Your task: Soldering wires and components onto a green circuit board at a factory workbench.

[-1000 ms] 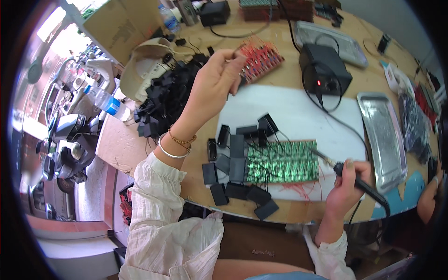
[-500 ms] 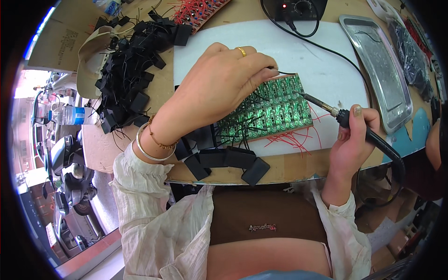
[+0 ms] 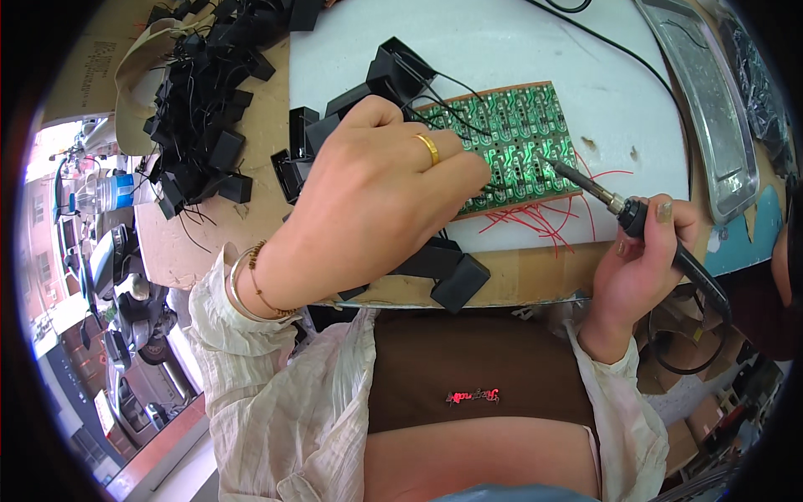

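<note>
While bare mat [image 3: 631, 109] edges the board [image 3: 520, 125], right grip [image 3: 640, 261] clasps soldering-iron [image 3: 632, 217]; left grip [image 3: 376, 188] unclear.

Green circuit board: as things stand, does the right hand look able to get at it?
Likely yes: the right hand holds a soldering iron whose tip appears over the green circuit board, and the left hand seems to cover only its left part.

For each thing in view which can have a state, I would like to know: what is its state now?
Circuit board: lying on white sheet, green side up
Left hand: fingers curled, grip unclear
Right hand: closed around soldering iron
Soldering iron: tip at the board, contact unclear
Red wires: splayed beyond board's near edge
Black boxes at left: heaped, wires trailing
</note>
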Tool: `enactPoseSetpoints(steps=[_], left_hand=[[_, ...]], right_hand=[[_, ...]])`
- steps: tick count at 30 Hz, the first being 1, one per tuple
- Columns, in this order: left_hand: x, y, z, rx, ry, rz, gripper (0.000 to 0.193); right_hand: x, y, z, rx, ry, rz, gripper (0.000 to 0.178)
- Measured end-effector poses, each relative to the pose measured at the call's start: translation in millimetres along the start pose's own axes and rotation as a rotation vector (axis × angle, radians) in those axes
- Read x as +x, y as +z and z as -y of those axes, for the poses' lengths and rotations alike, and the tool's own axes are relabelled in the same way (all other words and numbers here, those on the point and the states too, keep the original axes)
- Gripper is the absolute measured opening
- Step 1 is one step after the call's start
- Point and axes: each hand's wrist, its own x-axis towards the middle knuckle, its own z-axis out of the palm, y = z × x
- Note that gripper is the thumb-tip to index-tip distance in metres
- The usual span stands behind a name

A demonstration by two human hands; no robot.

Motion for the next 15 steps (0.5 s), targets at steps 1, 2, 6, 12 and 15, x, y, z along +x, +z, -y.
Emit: enactPoseSetpoints(steps=[1,2,6,12,15], left_hand=[[-1,3,1,-0.008,-0.003,0.004,0.016],[-2,6,1,-0.001,0.011,-0.008,0.017],[-5,16,1,-0.087,-0.015,-0.123,0.016],[-5,19,0,-0.028,-0.098,-0.134,0.011],[-5,21,0,-0.031,-0.1,-0.105,0.01]], right_hand=[[-4,0,-1,0.019,0.007,0.016,0.015],[-6,0,-2,0.038,0.013,0.032,0.016],[-15,-10,-10,0.1,-0.033,0.111,0.016],[-15,-8,-11,0.074,-0.028,0.091,0.016],[-15,-7,-10,0.046,-0.024,0.08,0.016]])
